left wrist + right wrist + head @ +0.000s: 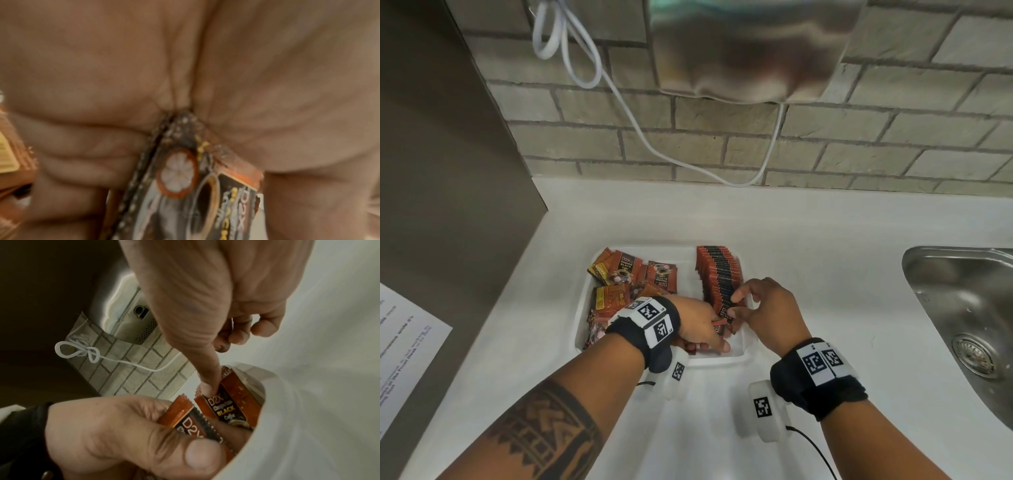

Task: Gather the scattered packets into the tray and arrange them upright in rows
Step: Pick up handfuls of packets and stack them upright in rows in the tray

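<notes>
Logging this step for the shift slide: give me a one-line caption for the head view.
Left hand holds coffee packets while right hand steadies the upright packet row in the white plastic tray.

Head view bright w/ edge distortion; left wrist view blurred, right wrist dim.

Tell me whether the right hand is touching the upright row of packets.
Touching. The right wrist view shows the right hand with its index fingertip pressed between the upright row of packets.
</notes>
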A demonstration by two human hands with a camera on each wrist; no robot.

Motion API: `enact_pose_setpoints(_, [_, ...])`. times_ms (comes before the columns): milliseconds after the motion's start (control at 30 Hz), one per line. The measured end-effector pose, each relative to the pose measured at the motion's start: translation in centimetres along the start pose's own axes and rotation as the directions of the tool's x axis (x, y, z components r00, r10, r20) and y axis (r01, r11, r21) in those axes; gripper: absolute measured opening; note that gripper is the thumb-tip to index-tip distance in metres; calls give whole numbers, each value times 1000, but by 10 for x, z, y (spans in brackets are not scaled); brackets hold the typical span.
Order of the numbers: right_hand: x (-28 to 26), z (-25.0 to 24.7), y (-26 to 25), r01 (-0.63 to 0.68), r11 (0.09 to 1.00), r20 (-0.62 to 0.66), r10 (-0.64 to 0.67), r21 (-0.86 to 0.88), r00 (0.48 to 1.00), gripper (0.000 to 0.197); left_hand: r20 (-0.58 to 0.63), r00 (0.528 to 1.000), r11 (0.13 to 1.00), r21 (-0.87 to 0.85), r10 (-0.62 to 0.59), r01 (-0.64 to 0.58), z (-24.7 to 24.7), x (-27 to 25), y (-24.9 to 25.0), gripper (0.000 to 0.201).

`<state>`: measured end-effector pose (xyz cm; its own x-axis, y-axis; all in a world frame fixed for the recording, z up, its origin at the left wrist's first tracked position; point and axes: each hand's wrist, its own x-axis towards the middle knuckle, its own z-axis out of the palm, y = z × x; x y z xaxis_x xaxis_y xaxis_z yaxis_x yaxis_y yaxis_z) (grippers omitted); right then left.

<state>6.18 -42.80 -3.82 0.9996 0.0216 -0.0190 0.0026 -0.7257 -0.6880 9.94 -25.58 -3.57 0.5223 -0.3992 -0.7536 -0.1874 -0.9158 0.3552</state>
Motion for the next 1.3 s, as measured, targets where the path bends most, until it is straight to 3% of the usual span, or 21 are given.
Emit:
enact_pose_setpoints(167, [-1,-2,0,11,1000,4,-11,1,1000,19,-2,1000,1000,-4,2,-2,0,-7,1,66])
enact_pose_setpoints(300, [-3,-8,-4,40,997,-77,-36,58,996,9,-30,998,982,-179,51,-55,-8,-18,-2,26])
enact_pose_setpoints(400, [-4,-18,-13,62,981,-30,-58,184,998,7,-78,981,842,-505,175,-190,-13,-28,-10,16])
enact_pose_setpoints(500, [-6,-24,-24,77,951,60,-99,298,993,11,-158,952,674,-676,262,-298,-14,-38,-11,10])
enact_pose_setpoints(567, [-4,-27,-28,53,934,67,-82,353,994,11,-217,936,628,-697,277,-347,-15,-43,-9,12])
enact_pose_setpoints(700, [0,-31,-34,-17,837,51,-13,547,999,11,-300,908,611,-672,291,-418,-14,-47,-12,37])
enact_pose_setpoints(767, [-1,-32,-37,-35,794,41,13,606,999,14,-364,885,592,-659,290,-465,-13,-49,-12,35])
enact_pose_setpoints(900, [-4,-33,-43,-31,793,22,23,609,1000,10,-460,848,530,-665,262,-525,-12,-50,-12,33])
enact_pose_setpoints(1000, [-4,-35,-47,-16,775,-30,45,632,999,10,-491,839,597,-609,233,-522,-13,-50,-11,33])
enact_pose_setpoints(1067, [-4,-37,-49,-11,781,-43,49,624,998,11,-480,853,699,-537,206,-471,-17,-53,-13,32])
enact_pose_setpoints(1167, [-5,-38,-42,3,876,-41,20,482,999,6,-370,923,924,-309,103,-227,-25,-60,-28,43])
enact_pose_setpoints(1233, [-8,-34,-32,-4,939,-42,20,343,999,6,-303,952,980,-194,-28,-33,-28,-66,-34,56])
enact_pose_setpoints(1300, [-12,-27,-25,-29,969,-47,42,244,998,9,-293,950,992,-85,-111,90,-28,-71,-33,60])
